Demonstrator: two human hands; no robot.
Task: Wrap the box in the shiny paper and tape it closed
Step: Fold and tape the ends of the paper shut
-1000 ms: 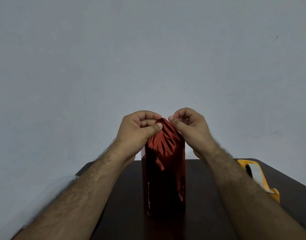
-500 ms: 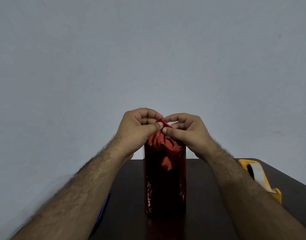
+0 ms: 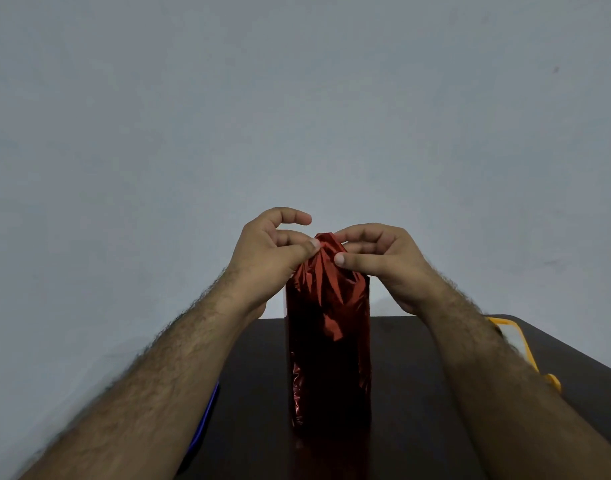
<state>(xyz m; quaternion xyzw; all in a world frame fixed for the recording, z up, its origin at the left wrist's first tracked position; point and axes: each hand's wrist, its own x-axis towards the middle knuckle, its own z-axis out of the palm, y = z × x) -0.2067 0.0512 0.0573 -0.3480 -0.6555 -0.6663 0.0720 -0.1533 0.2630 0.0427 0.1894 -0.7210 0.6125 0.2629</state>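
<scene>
Standing upright on the dark tabletop (image 3: 435, 410), the box (image 3: 330, 368) is sheathed in shiny red paper (image 3: 326, 271), and we gather the loose paper into a crumpled peak above its top end. We judge the foil-like sheet to be thin, light, slippery and quick to hold a crease, liable to spring open or tear if pulled hard; the tall narrow box beneath looks stiff but easy to topple, so the sensible hold is the bunched paper near the box's top edge rather than the smooth sides. Our left hand (image 3: 266, 251) pinches the left of the peak between thumb and curled fingers (image 3: 290, 237), with the index finger lifted clear above it. Our right hand (image 3: 383, 261) lays its thumb on the right of the peak, the other fingers curled behind; whether those touch the paper we cannot tell. The peak thus sits between the two thumbs, both hands touching only the top. A yellow tape dispenser (image 3: 518, 337) lies right of the box, partly hidden by the right forearm; no tape is visible on this top fold.
</scene>
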